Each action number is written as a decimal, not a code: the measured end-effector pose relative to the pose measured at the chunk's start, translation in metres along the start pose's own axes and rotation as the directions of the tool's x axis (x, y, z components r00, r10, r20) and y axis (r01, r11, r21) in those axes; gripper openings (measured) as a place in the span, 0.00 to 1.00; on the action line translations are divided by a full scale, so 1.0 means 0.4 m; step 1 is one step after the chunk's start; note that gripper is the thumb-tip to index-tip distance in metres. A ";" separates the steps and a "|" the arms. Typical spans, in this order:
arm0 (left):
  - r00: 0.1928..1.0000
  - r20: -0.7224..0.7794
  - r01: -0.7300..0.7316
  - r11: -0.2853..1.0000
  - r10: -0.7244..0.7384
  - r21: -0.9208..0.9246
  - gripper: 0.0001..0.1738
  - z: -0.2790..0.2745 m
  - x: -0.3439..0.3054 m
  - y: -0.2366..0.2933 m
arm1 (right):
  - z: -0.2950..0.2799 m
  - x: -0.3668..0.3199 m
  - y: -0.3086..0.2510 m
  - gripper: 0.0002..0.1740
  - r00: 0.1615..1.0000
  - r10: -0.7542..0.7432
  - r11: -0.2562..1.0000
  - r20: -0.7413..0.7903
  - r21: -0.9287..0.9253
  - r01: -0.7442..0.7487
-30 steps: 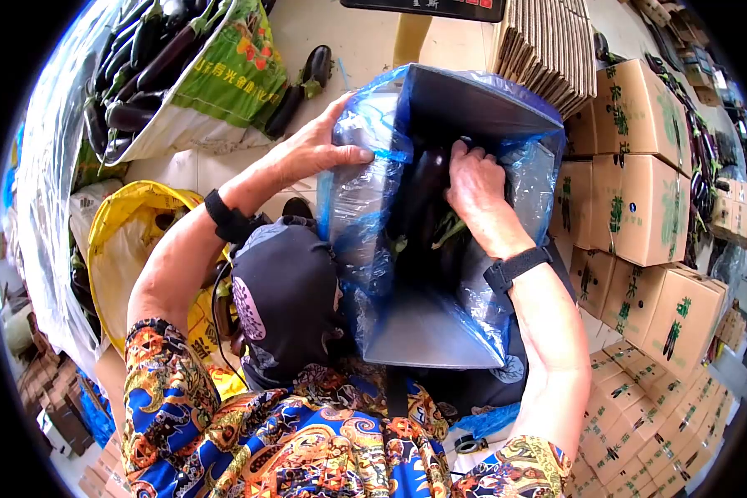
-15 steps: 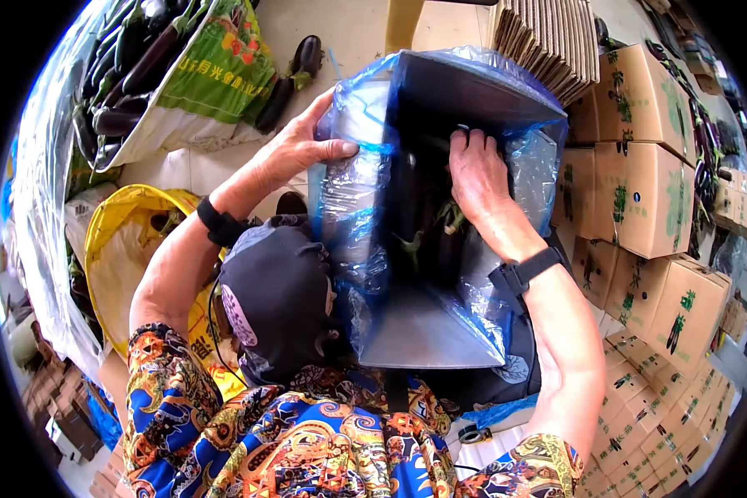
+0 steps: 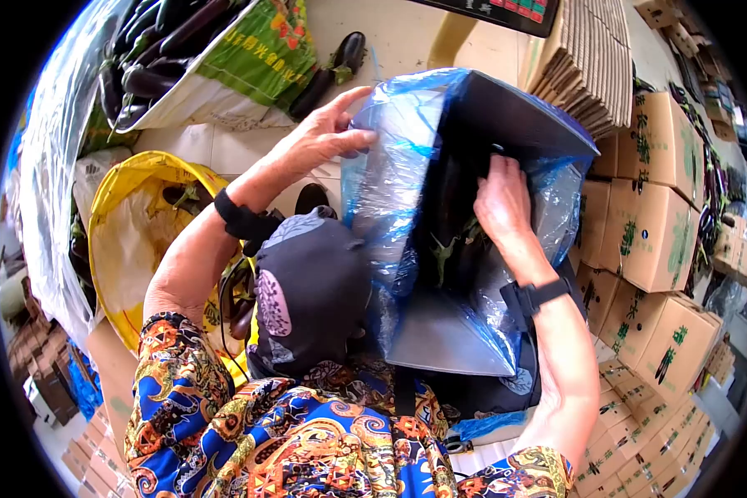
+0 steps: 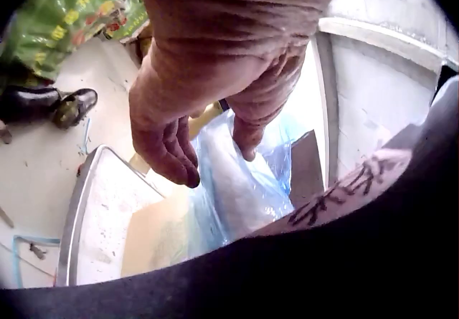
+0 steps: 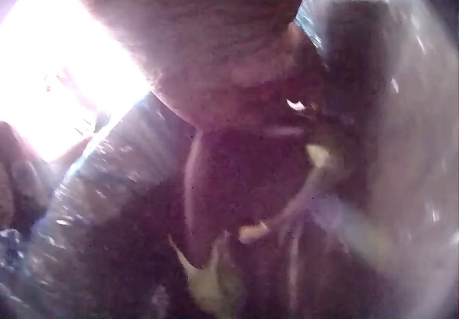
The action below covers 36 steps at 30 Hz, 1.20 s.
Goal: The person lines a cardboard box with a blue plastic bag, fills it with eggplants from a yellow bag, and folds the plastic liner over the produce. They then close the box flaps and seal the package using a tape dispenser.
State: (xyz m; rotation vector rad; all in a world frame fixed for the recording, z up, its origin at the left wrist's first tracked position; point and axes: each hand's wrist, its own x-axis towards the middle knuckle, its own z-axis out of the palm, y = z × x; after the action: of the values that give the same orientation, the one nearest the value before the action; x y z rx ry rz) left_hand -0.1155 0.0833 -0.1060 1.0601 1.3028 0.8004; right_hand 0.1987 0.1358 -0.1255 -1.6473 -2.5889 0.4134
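An open box lined with blue plastic film stands tilted in front of me, with several dark purple eggplants in its shadowed inside. My right hand is inside the box, over the eggplants. Its fingers point to the far end and their tips are lost in the dark, so I cannot tell if they grip one. Green stems show below that hand in the right wrist view. My left hand is at the box's left edge. In the left wrist view its relaxed fingers and thumb stand apart either side of the film.
Flattened cardboard sheets and a scale lie beyond the box. Packed cartons are stacked at right. At left are a sack of eggplants and a yellow tub. Two loose eggplants lie on the floor.
The head view has swung, so the surroundings shift in frame. My left hand's thumb and fingers have loosened at the box edge. My right hand stays inside, its fingers reaching toward the far end.
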 end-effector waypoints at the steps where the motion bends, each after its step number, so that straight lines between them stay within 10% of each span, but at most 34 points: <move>1: 0.998 -0.001 0.060 0.996 -0.060 -0.073 0.45 -0.017 -0.021 0.001 | -0.028 -0.003 -0.015 0.25 0.998 -0.013 0.997 -0.057 0.081 0.017; 5: 0.991 -0.101 0.076 0.986 -0.092 -0.149 0.35 -0.088 -0.120 -0.033 | -0.058 -0.016 -0.106 0.41 0.894 0.222 0.920 0.390 0.220 -0.325; 9: 0.973 -0.169 0.126 0.977 -0.155 -0.172 0.29 -0.165 -0.265 -0.059 | -0.009 -0.004 -0.140 0.45 0.843 0.324 0.930 0.429 0.019 -0.367; 11: 0.960 -0.264 0.076 0.995 -0.091 -0.068 0.26 -0.238 -0.380 -0.079 | -0.033 -0.026 -0.138 0.40 0.922 0.216 0.918 0.322 0.255 -0.304; 13: 0.855 -0.479 0.116 0.973 -0.199 -0.198 0.24 -0.293 -0.506 -0.119 | -0.017 -0.023 -0.113 0.33 0.937 0.177 0.786 0.302 0.529 -0.319; 20: 0.497 -0.697 0.428 0.845 -0.517 -0.321 0.28 -0.308 -0.816 -0.478 | 0.073 0.047 -0.040 0.52 0.959 0.100 0.953 0.267 0.253 -0.170; 25: 0.545 -0.713 0.645 0.764 -0.441 0.021 0.37 -0.195 -0.821 -0.622 | 0.081 0.042 0.036 0.46 0.935 -0.036 0.869 0.353 0.473 -0.145; 30: 0.363 -0.888 0.452 0.887 -0.282 -0.097 0.34 -0.166 -0.665 -0.640 | 0.039 0.014 -0.002 0.42 0.920 0.064 0.930 0.388 0.310 -0.195; 36: 0.311 -0.784 0.276 0.841 -0.537 -0.466 0.26 -0.211 -0.434 -0.813 | 0.052 0.007 0.026 0.44 0.925 0.061 0.933 0.374 0.307 -0.186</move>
State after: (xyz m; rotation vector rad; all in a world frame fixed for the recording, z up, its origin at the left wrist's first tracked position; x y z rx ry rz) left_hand -0.2543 -0.1760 -0.3435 -0.0869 2.2003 1.1406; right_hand 0.2030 0.1383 -0.1483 -1.7480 -2.4469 1.2001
